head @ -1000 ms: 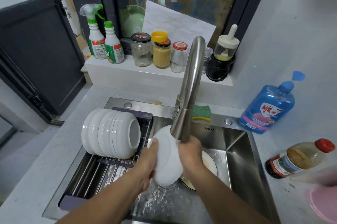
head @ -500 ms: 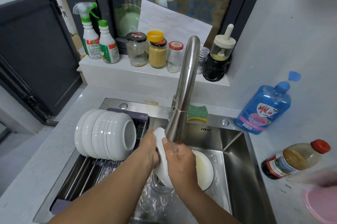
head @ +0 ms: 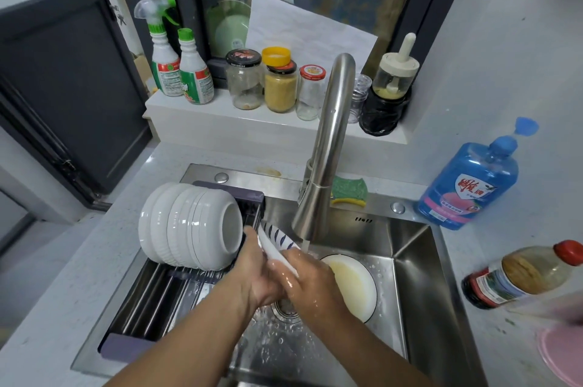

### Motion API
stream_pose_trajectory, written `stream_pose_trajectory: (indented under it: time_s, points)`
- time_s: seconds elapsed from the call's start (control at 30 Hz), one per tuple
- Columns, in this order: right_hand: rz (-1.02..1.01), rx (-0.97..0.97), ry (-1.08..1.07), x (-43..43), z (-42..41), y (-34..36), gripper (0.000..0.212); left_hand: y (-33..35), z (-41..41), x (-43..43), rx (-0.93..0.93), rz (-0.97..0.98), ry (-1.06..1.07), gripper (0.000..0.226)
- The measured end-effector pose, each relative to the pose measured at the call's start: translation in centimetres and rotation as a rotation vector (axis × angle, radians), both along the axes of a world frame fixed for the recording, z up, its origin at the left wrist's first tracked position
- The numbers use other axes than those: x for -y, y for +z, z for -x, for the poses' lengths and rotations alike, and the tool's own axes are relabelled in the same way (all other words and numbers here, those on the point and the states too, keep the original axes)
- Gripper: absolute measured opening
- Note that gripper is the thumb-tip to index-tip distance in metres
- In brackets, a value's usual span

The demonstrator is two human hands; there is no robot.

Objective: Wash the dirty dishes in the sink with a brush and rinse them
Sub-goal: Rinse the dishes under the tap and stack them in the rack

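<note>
Both hands hold a white bowl with dark blue marks [head: 277, 243] under the steel faucet [head: 325, 159], tilted on edge over the sink [head: 410, 248]. My left hand [head: 252, 270] grips its left rim. My right hand [head: 310, 279], wet, covers its lower right side. Water runs from the spout onto the bowl and my right hand. A white plate with yellowish residue [head: 353, 285] lies in the sink bottom to the right. No brush is in view.
Several clean white bowls [head: 189, 225] lie stacked on their sides on the drying rack [head: 151, 301] over the sink's left half. A green sponge [head: 348, 191] sits behind the faucet. Blue soap bottle [head: 467, 184], oil bottle [head: 523, 273] and pink dish [head: 561, 355] stand at right. Jars line the sill.
The bowl has turned in my hands from showing its white outside to showing the blue-marked side. Both hands dropped lower toward the drain; the dirty plate shows more.
</note>
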State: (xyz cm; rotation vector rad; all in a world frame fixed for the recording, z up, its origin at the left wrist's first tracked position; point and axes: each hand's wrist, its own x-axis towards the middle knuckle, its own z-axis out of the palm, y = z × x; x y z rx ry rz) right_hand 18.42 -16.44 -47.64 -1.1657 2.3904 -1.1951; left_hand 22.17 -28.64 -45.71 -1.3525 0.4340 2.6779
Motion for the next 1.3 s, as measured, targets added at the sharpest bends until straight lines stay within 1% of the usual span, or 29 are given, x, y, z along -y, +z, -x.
stream_pose_trajectory:
  time_s: [0.03, 0.07, 0.17, 0.23, 0.27, 0.33, 0.4, 0.43, 0.47, 0.53, 0.63, 0.67, 0.73, 0.77, 0.8, 0.87, 0.9, 0.93, 1.0, 1.07, 1.17, 1.23, 1.3]
  points:
    - [-0.051, -0.005, 0.036, -0.2, -0.1, -0.2, 0.047, -0.1, -0.3, 0.3, 0.002, 0.042, -0.004, 0.098]
    - [-0.103, -0.031, 0.071, -0.3, -0.2, -0.2, 0.05, 0.0, -0.7, 0.3, -0.001, 0.083, -0.009, 0.093]
    - [-0.227, -0.132, 0.194, -1.0, -0.6, -0.4, 0.051, -0.6, -1.9, 0.1, 0.008, 0.152, 0.019, 0.061]
    - [-0.321, -0.127, 0.26, -1.5, -0.8, -0.2, 0.059, -1.0, -2.5, 0.0, 0.028, 0.18, 0.069, 0.054]
    - [-0.386, -0.131, 0.261, -2.0, -1.0, -0.3, 0.068, -1.3, -2.7, 0.0, 0.023, 0.2, 0.091, 0.053]
    - [-0.495, -0.112, 0.196, -2.9, -1.0, -0.9, 0.087, -1.5, -3.0, -0.2, -0.004, 0.261, 0.095, 0.057]
    - [-0.564, -0.057, 0.124, -3.1, -0.3, -2.4, 0.101, -1.3, -3.3, -0.6, -0.028, 0.312, 0.057, 0.062]
    - [-0.588, -0.023, 0.09, -2.9, 0.2, -3.0, 0.104, -1.1, -3.6, -1.0, -0.038, 0.323, 0.033, 0.064]
    - [-0.608, 0.013, 0.057, -2.3, 0.8, -3.5, 0.103, -1.1, -3.7, -1.3, -0.054, 0.319, 0.008, 0.067]
    - [-0.634, 0.084, 0.046, -0.8, 1.5, -3.3, 0.084, -1.2, -3.9, -2.1, -0.103, 0.267, -0.046, 0.074]
    - [-0.669, 0.087, 0.236, 1.4, 1.4, -0.9, 0.056, -1.5, -3.8, -2.4, -0.142, 0.184, -0.065, 0.081]
    - [-0.63, 0.097, 0.314, 1.8, 1.2, -0.2, 0.053, -1.7, -3.7, -2.2, -0.122, 0.162, -0.047, 0.085]
    - [-0.5, 0.236, 0.401, 1.8, 0.5, 1.0, 0.052, -2.2, -3.8, -1.3, -0.094, 0.124, -0.037, 0.098]
    - [-0.441, 0.308, 0.426, 1.4, 0.3, 1.4, 0.051, -2.2, -3.8, -0.8, -0.088, 0.1, -0.036, 0.101]
    - [-0.416, 0.303, 0.446, 0.9, 0.1, 1.5, 0.047, -2.2, -3.8, -0.2, -0.084, 0.077, -0.023, 0.099]
    - [-0.413, 0.087, 0.424, -0.3, 0.1, 1.8, 0.036, -2.1, -3.5, 0.5, -0.067, 0.045, 0.015, 0.091]
    - [-0.398, -0.031, 0.377, -0.9, 0.4, 1.9, 0.034, -2.0, -3.1, 0.7, -0.064, 0.031, 0.025, 0.088]
    - [-0.389, -0.109, 0.326, -1.2, 0.7, 2.2, 0.032, -1.9, -2.7, 0.7, -0.067, 0.013, 0.036, 0.087]
    - [-0.339, -0.125, 0.237, -1.3, 1.4, 2.9, 0.028, -1.7, -2.1, 0.8, -0.085, -0.015, 0.021, 0.089]
    - [-0.326, -0.009, 0.155, -0.9, 2.1, 3.8, 0.024, -1.8, -1.6, 0.8, -0.068, 0.027, -0.028, 0.091]
    - [-0.266, 0.32, -0.025, -0.3, 4.0, 5.0, 0.022, -2.6, -1.7, 0.8, 0.013, 0.28, -0.12, 0.085]
    - [-0.207, 0.489, -0.047, -0.1, 5.3, 5.5, 0.011, -3.0, -2.2, 0.6, 0.034, 0.389, -0.129, 0.08]
    - [-0.181, 0.572, -0.034, 0.0, 6.3, 5.7, 0.004, -3.3, -2.8, 0.5, 0.031, 0.423, -0.106, 0.075]
